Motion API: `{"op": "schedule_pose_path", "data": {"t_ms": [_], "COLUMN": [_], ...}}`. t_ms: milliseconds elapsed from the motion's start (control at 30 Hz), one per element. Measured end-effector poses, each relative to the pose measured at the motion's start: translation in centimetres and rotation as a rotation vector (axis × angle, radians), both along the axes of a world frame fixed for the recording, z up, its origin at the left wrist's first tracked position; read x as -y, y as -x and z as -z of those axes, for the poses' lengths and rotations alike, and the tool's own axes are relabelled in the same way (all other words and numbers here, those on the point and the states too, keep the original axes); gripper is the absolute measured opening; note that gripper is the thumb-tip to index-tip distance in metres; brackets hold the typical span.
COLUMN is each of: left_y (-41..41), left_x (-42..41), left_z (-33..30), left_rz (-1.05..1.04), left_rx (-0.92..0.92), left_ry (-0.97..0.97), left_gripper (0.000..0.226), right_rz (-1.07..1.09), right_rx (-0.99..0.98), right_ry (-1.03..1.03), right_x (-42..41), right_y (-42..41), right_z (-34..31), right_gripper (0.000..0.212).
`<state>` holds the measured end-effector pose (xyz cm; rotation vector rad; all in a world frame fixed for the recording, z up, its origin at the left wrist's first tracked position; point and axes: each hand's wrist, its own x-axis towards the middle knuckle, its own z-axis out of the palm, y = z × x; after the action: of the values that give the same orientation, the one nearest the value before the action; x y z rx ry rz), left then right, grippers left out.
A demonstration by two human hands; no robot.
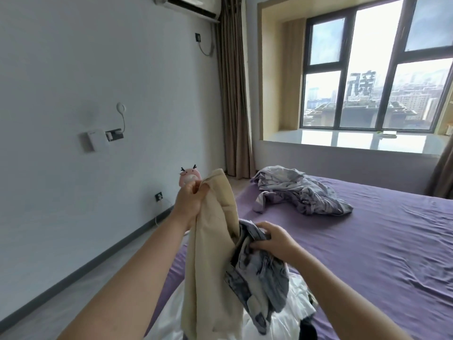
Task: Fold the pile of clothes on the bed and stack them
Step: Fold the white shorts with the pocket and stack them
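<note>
Head view: left hand [190, 200] fingers pinch the top edge of a cream garment [210, 253], lifted off the bed [367, 241]. Right hand [272, 238] fingers curl round a washed-denim piece [257, 278] just beside it. White clothes [294, 305] lie underneath, maybe satin, cut off at the bottom. A grey crumpled heap [299, 190] sits further up the purple sheet, near the window [367, 77].

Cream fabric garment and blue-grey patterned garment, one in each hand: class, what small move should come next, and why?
Probably let the right hand release the blue-grey patterned garment onto the purple bed sheet, because the left hand already lifts the cream fabric garment, which needs both hands for folding.
</note>
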<state>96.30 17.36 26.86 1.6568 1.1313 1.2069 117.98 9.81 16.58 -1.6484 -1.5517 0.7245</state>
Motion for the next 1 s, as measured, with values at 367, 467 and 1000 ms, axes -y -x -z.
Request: {"op": "schedule_pose_path", "data": {"t_ms": [367,467,1000], "left_y": [4.5,5.3,8.1], "left_x": [0.8,0.6,-2.8], "left_z": [4.9,4.3,-0.8], "left_rz": [0.027,0.015,0.037], "left_rx": [0.145,0.122,0.142], "left_ry": [0.255,0.243,0.113], "left_gripper": [0.025,0.031,0.056], "right_rz": [0.099,0.116,-0.014], "right_rx": [-0.692,-0.866,-0.405], "right_ry": [0.005,0.050,0.040], "right_x": [-4.1,-5.6,-15.8], "right_y": [1.4,1.3,4.6], "right_z": [-2.7,-2.5,-4.3], "right_gripper": [0.015,0.015,0.030]}}
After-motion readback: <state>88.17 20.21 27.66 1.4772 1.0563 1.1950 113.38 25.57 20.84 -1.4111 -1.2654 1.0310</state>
